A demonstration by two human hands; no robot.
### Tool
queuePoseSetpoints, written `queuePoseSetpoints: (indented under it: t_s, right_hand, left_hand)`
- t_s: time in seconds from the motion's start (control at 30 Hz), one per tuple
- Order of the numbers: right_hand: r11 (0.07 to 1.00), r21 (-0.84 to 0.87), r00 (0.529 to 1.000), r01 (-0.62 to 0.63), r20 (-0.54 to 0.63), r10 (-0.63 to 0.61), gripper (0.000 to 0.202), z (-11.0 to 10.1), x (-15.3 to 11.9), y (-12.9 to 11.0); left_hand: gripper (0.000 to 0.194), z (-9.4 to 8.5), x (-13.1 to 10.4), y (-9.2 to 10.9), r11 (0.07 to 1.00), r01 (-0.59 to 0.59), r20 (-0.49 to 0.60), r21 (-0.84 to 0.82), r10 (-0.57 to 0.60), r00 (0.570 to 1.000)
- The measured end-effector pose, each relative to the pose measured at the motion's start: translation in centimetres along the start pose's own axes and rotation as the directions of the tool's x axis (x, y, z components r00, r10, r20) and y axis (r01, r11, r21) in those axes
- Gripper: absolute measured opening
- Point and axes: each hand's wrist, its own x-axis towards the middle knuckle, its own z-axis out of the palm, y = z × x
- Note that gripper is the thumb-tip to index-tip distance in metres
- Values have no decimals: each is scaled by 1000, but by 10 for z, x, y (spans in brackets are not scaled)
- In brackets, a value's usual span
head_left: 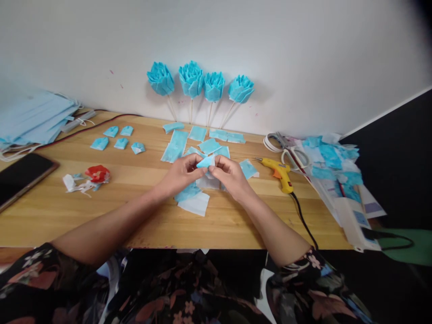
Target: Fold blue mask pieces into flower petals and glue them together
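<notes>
"Tabs of folded blue fabric [100, 143]: location?"

"Five, left side of the brown wooden tabletop [209, 231]."

"Left hand [186, 171]?"

"Fingers pinching one end of a small folded blue-and-white fabric piece [205, 161], held between both hands, mid-tabletop."

"Right hand [230, 173]?"

"Fingers grasping its other end. Recommended: align edges, then press the crease flat."

"Yellow plastic glue gun [278, 171]?"

"Right, apart from both hands."

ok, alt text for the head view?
A person's left hand and right hand hold a small blue-and-white piece over a wooden table scattered with cut blue sheets. Four blue flowers on thin sticks stand by the wall behind; a yellow glue gun lies at right, a phone and blue masks at left.
</notes>
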Motion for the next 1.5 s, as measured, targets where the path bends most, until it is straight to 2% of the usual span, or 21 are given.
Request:
queuePoseSetpoints:
  t_s: [0.4,0.57,0.7,0.9,1.23,1.5]
  right_hand:
    - [1000,-23,1000,3,16,-3,25,2,0,0]
    - [999,-35,1000,-5,22,6,23,-2,0,0]
    - [1000,23,1000,-21,22,20,20,-9,1,-2]
    - [998,51,999,-21,48,18,21,-8,0,-2]
    - [1000,10,998,3,57,-4,21,-3,-1,-3]
    - [1000,-14,999,-17,50,18,25,-2,0,1]
  left_hand:
    - [16,1,1,-5,1000,-24,-34,20,24,999]
    - [16,0,1,-6,996,29,-38,-84,-32,999]
    - [16,-3,3,-9,979,83,-87,-188,-100,991]
    - [15,-3,3,-15,960,94,-82,-263,-120,989]
    - [18,0,0,-4,977,98,-50,-188,-109,993]
    - [18,2,-1,-5,984,98,-20,-149,-102,995]
